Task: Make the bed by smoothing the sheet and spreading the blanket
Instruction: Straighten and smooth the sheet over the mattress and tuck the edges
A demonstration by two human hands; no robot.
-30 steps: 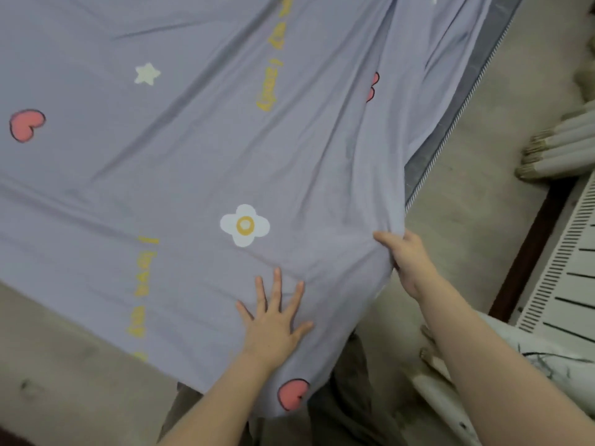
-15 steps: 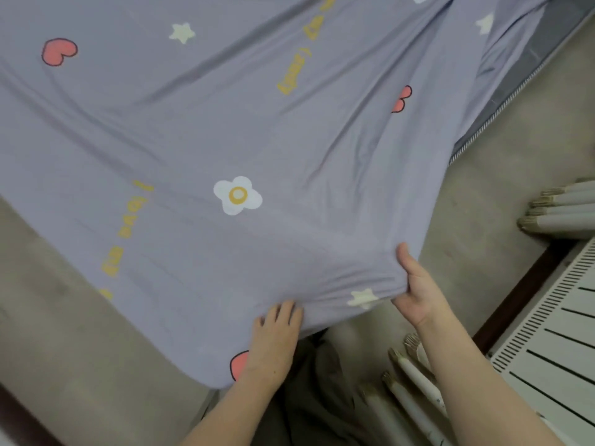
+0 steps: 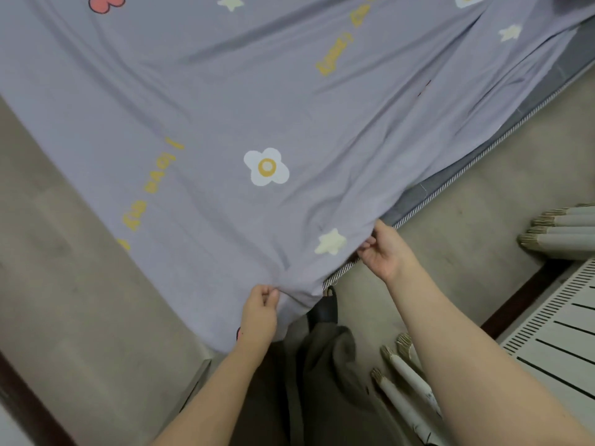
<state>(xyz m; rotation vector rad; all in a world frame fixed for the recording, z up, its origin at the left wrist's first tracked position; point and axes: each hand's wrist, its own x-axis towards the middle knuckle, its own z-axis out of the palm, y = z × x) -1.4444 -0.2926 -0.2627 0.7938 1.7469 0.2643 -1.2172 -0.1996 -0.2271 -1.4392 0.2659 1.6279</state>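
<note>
A lilac sheet printed with flowers, stars, hearts and yellow lettering covers the bed and fills most of the view. Its near corner hangs over the grey mattress, whose striped piping shows along the right edge. My left hand pinches the sheet at the corner's lowest fold. My right hand grips the sheet's edge just right of a cream star, beside the exposed piping. No blanket is in view.
Beige floor lies on both sides of the bed corner. Rolled pale bundles with fringed ends lie at the right, with more rolled bundles near my legs. A white slatted panel and a dark wooden strip sit at the lower right.
My left hand went from lying flat on the sheet to pinching its corner fold. My right hand shifted along the edge near the star. The view moved closer over the corner.
</note>
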